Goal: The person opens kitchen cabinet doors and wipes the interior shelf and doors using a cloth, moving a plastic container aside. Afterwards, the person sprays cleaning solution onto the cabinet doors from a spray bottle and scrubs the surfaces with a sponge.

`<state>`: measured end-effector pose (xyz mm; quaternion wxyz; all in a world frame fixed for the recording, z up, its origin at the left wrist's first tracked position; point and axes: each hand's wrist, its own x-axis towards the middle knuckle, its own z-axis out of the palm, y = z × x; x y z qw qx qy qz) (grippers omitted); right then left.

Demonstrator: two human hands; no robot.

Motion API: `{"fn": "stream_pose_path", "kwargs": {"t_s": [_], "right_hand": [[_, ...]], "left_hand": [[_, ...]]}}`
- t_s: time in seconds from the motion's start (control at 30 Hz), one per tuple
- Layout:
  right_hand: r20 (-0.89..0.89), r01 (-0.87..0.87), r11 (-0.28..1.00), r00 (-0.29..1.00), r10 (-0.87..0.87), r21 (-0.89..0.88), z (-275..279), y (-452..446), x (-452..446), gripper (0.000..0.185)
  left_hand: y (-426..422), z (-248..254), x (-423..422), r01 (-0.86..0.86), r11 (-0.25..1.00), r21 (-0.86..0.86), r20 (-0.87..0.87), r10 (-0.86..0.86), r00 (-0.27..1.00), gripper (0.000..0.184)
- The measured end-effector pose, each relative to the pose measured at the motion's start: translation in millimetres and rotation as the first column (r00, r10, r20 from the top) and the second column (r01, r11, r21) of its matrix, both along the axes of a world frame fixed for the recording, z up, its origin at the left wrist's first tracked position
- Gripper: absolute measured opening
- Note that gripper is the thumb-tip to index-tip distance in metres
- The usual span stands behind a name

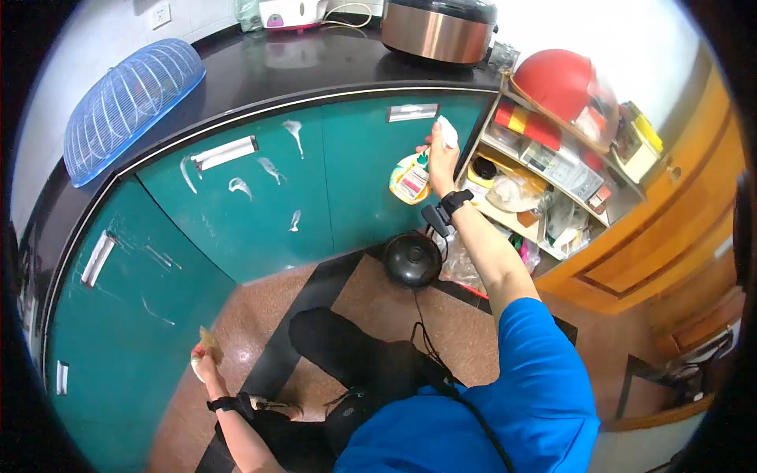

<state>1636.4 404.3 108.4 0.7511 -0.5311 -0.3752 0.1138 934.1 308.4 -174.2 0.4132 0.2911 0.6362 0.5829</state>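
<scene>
My right hand (443,162) is wrapped round the neck of a spray bottle (412,180) with a white trigger head and a yellow-and-white label, in front of the right green cabinet door (363,158). White foam streaks (240,187) cling to the middle green door (236,221) below its silver handle (225,153). Low at the left, my left hand (205,364) is closed on a small yellowish cloth (208,339), beside the lower edge of the left green door (134,315).
A black countertop (315,67) bears a blue mesh cover (134,106) and a rice cooker (438,30). Packed shelves (544,169) and a wooden door (654,236) stand at the right. A black round-lidded object (412,260) with a cord sits on the floor.
</scene>
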Motion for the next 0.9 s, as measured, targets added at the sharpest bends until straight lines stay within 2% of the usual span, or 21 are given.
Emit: {"fn": "stream_pose_path", "kwargs": {"t_s": [0.07,0.13,0.2,0.27,0.33,0.47,0.57,0.7,0.77,0.8,0.83,0.87,0.9], "right_hand": [[0.017,0.04,0.996,0.999,-0.042,0.081,0,-1,7,0.047],[0.032,-0.004,0.998,0.999,0.003,0.058,1,-3,4,0.048],[0.055,-0.187,0.98,0.98,0.19,-0.066,4,-10,-17,0.039],[0.15,-0.249,0.964,0.954,0.261,-0.095,2,-15,-26,0.043],[0.048,-0.289,0.955,0.955,0.293,-0.065,-4,-10,-30,0.042],[0.093,-0.247,0.967,0.963,0.252,-0.057,-11,-3,-24,0.042],[-0.004,-0.109,0.993,0.994,0.109,-0.038,-8,-1,-2,0.042],[0.041,-0.069,0.997,0.997,0.07,-0.016,-10,-10,1,0.044],[0.051,-0.177,0.984,0.983,0.177,-0.017,-10,-14,-23,0.043],[0.049,-0.267,0.964,0.963,0.266,0.0,-15,-16,-42,0.036],[0.123,-0.336,0.94,0.932,0.34,-0.054,-19,-16,-64,0.036],[0.199,-0.389,0.915,0.893,0.404,-0.108,-21,-19,-86,0.036],[0.144,-0.444,0.887,0.876,0.46,-0.131,-14,-21,-121,0.025]], "left_hand": [[5,-16,-5,0.004,0.999,0.033,-0.045,-0.003,0.999,0.028],[8,-21,-8,0.013,1.0,0.016,-0.06,-0.012,0.998,0.028],[12,-21,-6,0.02,1.0,0.002,-0.068,-0.02,0.998,0.028],[10,-16,2,0.063,0.998,-0.009,-0.034,-0.063,0.997,0.028],[8,-15,3,0.072,0.997,-0.022,-0.051,-0.073,0.996,0.028],[17,-32,-9,0.084,0.996,-0.009,-0.081,-0.084,0.993,0.029],[21,-39,-12,0.084,0.996,-0.038,-0.154,-0.088,0.984,0.03],[25,-39,-6,0.05,0.997,-0.055,-0.122,-0.057,0.991,0.028],[27,-43,-13,0.144,0.985,-0.097,-0.254,-0.165,0.953,0.026],[23,-42,-11,0.081,0.993,-0.088,-0.232,-0.1,0.968,0.025],[20,-32,4,0.021,0.997,-0.079,-0.206,-0.037,0.978,0.024],[20,-32,1,0.067,0.993,-0.095,-0.167,-0.082,0.983,0.024],[22,-38,0,0.022,0.994,-0.104,-0.263,-0.049,0.964,0.022]]}}
